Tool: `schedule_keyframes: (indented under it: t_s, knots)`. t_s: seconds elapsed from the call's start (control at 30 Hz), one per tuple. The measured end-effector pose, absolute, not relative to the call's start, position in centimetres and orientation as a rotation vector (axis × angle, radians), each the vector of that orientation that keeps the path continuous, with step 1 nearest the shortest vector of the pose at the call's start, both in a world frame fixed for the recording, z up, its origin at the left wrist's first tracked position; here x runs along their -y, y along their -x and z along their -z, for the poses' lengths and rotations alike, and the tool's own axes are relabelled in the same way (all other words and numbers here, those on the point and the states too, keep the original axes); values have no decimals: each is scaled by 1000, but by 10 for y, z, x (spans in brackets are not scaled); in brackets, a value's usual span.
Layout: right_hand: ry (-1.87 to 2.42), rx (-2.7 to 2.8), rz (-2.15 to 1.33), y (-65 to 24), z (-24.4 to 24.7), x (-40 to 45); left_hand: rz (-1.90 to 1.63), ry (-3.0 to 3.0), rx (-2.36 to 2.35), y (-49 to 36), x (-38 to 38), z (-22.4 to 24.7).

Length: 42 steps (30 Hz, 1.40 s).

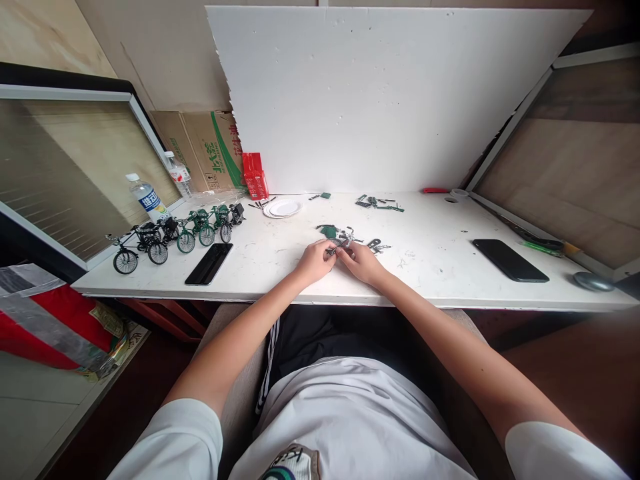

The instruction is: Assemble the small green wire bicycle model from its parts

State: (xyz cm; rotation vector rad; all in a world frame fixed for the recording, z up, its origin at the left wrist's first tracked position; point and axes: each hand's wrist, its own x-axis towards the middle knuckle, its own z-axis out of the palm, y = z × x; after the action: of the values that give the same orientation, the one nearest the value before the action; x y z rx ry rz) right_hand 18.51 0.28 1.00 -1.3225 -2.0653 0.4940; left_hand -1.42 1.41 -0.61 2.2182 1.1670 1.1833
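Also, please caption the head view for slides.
Left hand and right hand hold small parts; model bicycles stand at left.

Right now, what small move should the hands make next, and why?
I'd probably hold the left hand steady and make a slight adjustment with the right hand, since both meet at the same small part, while the green piece lies loose just beyond them.

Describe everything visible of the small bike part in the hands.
The small bike part is spindly, dark and silvery, apparently metal, with handlebar-like rods at its far end. The left hand and right hand hold it over the white table. They hide much of it; whether it touches the table is unclear.
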Motion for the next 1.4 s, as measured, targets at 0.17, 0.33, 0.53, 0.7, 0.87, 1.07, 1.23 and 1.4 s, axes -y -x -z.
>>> schedule_keyframes:
  t_s: [0.17, 0.33, 0.53, 0.7, 0.87, 1.07, 1.23, 1.4]
  knots:
    - [1330, 2059, -485, -185, -11, -2, -1168, -2223, -1176, 14, -14, 5]
    - [1317, 2068, -496, -185, -10, -3, -1147, -2225, -1192, 14, -12, 3]
    - [1327, 2069, -481, -186, -8, -5, -1139, -2228, -1208, 13, -11, 2]
    - [1359, 2072, -462, -186, -7, -6, -1131, -2236, -1221, 13, -9, 0]
    - [1342, 2081, -477, -186, -9, -5, -1126, -2235, -1222, 13, -9, -1]
    - [1346, 2088, -470, -185, -9, -5, -1108, -2241, -1224, 13, -7, -2]
    - [1338, 2085, -474, -185, -10, -4, -1105, -2236, -1223, 12, -6, -3]
    - [1338, 2089, -474, -185, -11, -3, -1099, -2242, -1237, 13, -7, -2]
